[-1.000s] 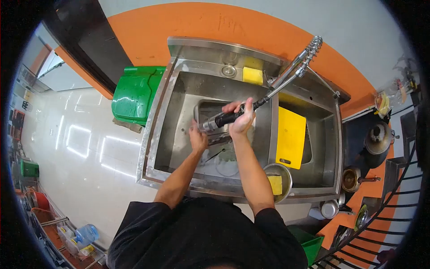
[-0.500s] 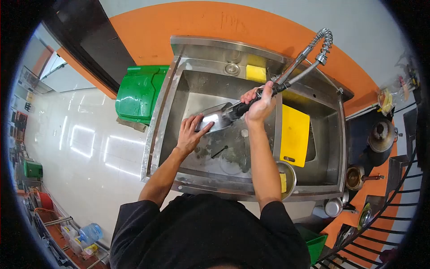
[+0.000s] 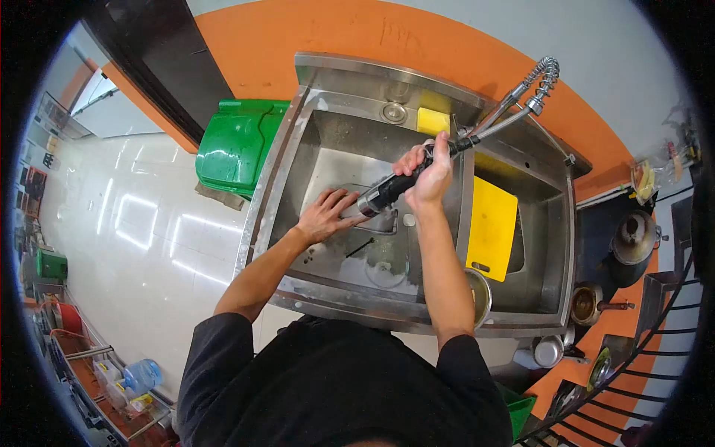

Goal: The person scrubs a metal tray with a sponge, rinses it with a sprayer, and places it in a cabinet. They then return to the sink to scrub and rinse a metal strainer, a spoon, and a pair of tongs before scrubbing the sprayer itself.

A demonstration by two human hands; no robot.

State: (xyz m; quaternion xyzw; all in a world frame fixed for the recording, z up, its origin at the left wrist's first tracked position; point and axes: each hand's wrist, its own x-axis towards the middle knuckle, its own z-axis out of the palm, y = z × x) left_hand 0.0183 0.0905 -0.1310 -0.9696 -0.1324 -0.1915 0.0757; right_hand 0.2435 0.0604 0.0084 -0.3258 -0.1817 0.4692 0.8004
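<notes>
Steel double sink (image 3: 290, 179) sits against an orange wall band, grey wall above it. Right hand (image 3: 428, 175) is wrapped tight around the black handle of the pull-down sprayer (image 3: 391, 190), nozzle aimed down into the left basin. Sprayer hose runs up to 1 o'clock, to the coiled spring faucet (image 3: 540, 78). Left hand (image 3: 324, 214) lies flat, fingers spread, pressing on a metal tray (image 3: 376, 220) on the basin floor; it grips nothing. Tray is at basin centre, just under the nozzle, its edges partly hidden by the hand and sprayer. Basin floor is wet, with a dark thin utensil near the drain at 6 o'clock from the tray; can't tell what it is.

Yellow cutting board (image 3: 491, 227) lies across the right basin, at 3 o'clock from the hands. Yellow sponge (image 3: 433, 121) is on the back ledge at 12 o'clock. Green bin (image 3: 238, 145) stands on the glossy white floor at 9 o'clock, beside the sink. Pots (image 3: 633, 238) sit on a dark counter far out at 3 o'clock.
</notes>
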